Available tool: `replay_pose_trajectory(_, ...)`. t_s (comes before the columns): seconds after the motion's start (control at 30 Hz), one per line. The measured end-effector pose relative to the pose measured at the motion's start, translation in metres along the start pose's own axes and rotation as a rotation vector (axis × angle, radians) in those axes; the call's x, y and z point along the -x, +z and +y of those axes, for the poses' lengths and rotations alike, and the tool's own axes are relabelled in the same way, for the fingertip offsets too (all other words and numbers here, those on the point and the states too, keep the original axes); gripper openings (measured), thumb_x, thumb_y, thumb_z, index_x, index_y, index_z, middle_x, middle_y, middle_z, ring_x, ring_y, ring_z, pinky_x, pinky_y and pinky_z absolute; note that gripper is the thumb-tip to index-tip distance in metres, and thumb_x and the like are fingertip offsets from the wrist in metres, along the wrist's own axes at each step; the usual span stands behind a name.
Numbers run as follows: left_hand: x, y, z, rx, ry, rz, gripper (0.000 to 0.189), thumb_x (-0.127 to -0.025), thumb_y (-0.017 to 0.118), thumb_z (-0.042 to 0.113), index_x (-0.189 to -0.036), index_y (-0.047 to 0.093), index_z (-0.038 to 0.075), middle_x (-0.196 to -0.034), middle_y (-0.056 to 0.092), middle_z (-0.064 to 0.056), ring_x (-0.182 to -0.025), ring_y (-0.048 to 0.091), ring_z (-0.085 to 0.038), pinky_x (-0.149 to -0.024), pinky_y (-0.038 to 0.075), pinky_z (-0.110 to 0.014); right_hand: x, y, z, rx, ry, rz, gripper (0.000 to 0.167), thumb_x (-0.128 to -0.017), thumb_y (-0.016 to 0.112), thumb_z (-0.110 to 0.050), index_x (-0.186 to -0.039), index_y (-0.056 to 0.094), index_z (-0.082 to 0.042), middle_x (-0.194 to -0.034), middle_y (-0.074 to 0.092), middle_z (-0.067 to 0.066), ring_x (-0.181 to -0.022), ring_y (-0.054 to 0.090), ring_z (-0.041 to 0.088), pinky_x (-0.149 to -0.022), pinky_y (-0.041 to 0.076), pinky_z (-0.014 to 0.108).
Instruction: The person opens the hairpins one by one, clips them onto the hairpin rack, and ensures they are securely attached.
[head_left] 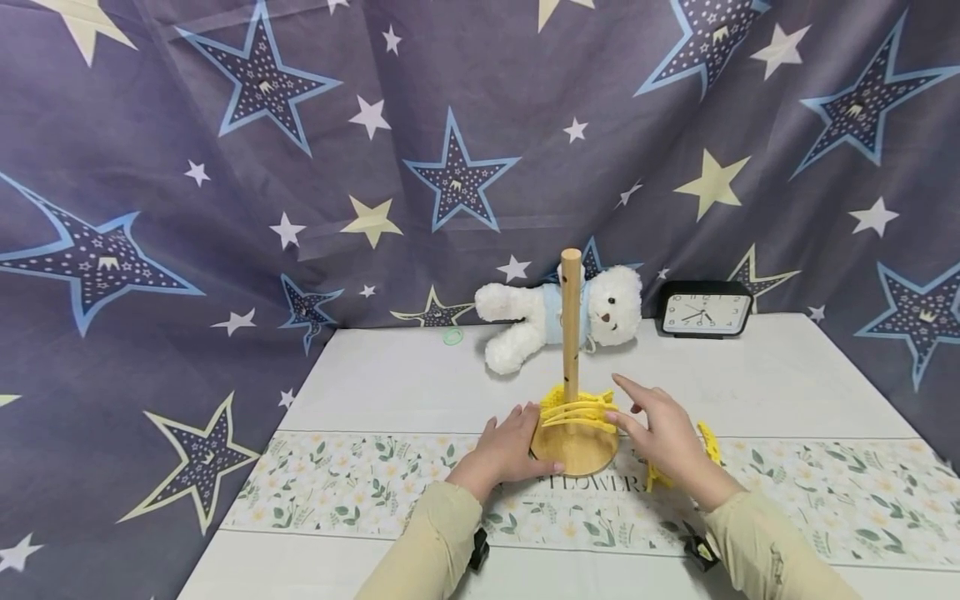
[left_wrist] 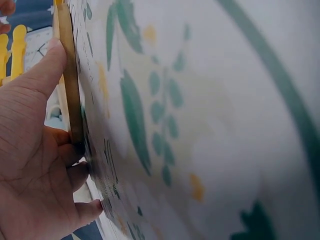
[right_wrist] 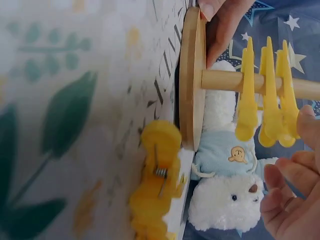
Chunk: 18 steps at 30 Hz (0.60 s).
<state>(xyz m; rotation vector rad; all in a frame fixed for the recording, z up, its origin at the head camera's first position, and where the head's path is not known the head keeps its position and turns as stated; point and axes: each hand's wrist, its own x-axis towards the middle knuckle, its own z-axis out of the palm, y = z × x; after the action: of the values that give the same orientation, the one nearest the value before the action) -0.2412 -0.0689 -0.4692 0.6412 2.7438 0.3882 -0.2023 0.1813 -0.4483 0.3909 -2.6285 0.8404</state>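
Note:
A wooden stand with an upright post [head_left: 571, 325] and a round base [head_left: 573, 458] is in front of me. My left hand [head_left: 508, 446] holds the base at its left side, thumb along the front edge. In the left wrist view its thumb [left_wrist: 47, 70] lies against the base rim [left_wrist: 74, 90]. Low on the post sit three yellow claw clips [right_wrist: 270, 100], stacked. My right hand [head_left: 663, 429] is just right of them, fingers loosely spread, thumb tip close to the uppermost clip; contact cannot be told. Partly behind that hand lies another yellow claw clip [head_left: 708, 442], its spring showing in the right wrist view.
Behind the stand a white plush bear [head_left: 615, 304] in a blue top lies on its side. A black-framed clock [head_left: 705, 309] stands at the back right. A small green ring [head_left: 452, 336] lies at the back left. A floral runner [head_left: 337, 483] crosses the white table.

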Motion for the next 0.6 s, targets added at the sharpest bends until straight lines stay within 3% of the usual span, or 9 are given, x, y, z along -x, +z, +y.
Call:
replay_pose_trajectory(0.1, -0.001, 0.002, -0.001, -0.001, 0.002, 0.0, 0.102, -0.083, 0.063, 0.066, -0.157, 0.018, 0.01, -0.161, 0.02, -0.007, -0.148, 0.016, -0.024, -0.117, 0.012, -0.053, 0.006, -0.007, 0.004, -0.014, 0.048, -0.003, 0.055, -0.093, 0.068, -0.028, -0.141, 0.052, -0.005, -0.102, 0.066, 0.014, -0.067, 0.053, 0.017, -0.059, 0.044, 0.033)
replay_pose_trajectory(0.23, -0.002, 0.002, -0.002, -0.005, 0.001, 0.006, 0.103, -0.083, 0.062, 0.067, -0.157, 0.018, 0.01, -0.161, 0.02, -0.007, -0.148, 0.016, -0.024, -0.118, 0.011, -0.053, 0.013, -0.018, 0.01, -0.03, 0.111, -0.005, 0.051, -0.095, 0.065, -0.029, -0.139, 0.054, -0.005, -0.094, 0.066, 0.012, -0.053, 0.044, 0.012, -0.049, 0.04, 0.028)
replay_pose_trajectory(0.47, -0.001, 0.002, -0.002, -0.008, 0.002, 0.005, 0.104, -0.082, 0.061, 0.069, -0.157, 0.019, 0.011, -0.161, 0.02, -0.007, -0.148, 0.017, -0.023, -0.117, 0.013, -0.052, 0.029, -0.035, 0.024, -0.017, 0.196, 0.034, 0.044, -0.097, 0.062, -0.03, -0.133, 0.06, -0.005, -0.091, 0.07, 0.013, -0.054, 0.049, 0.012, -0.047, 0.04, 0.027)
replay_pose_trajectory(0.6, -0.003, 0.004, -0.003, -0.013, 0.003, 0.005, 0.103, -0.082, 0.061, 0.069, -0.157, 0.018, 0.012, -0.161, 0.02, -0.006, -0.148, 0.017, -0.023, -0.117, 0.013, -0.053, 0.038, -0.043, 0.031, -0.002, 0.225, 0.008, 0.044, -0.097, 0.062, -0.029, -0.132, 0.059, -0.003, -0.091, 0.07, 0.014, -0.057, 0.052, 0.012, -0.048, 0.041, 0.027)
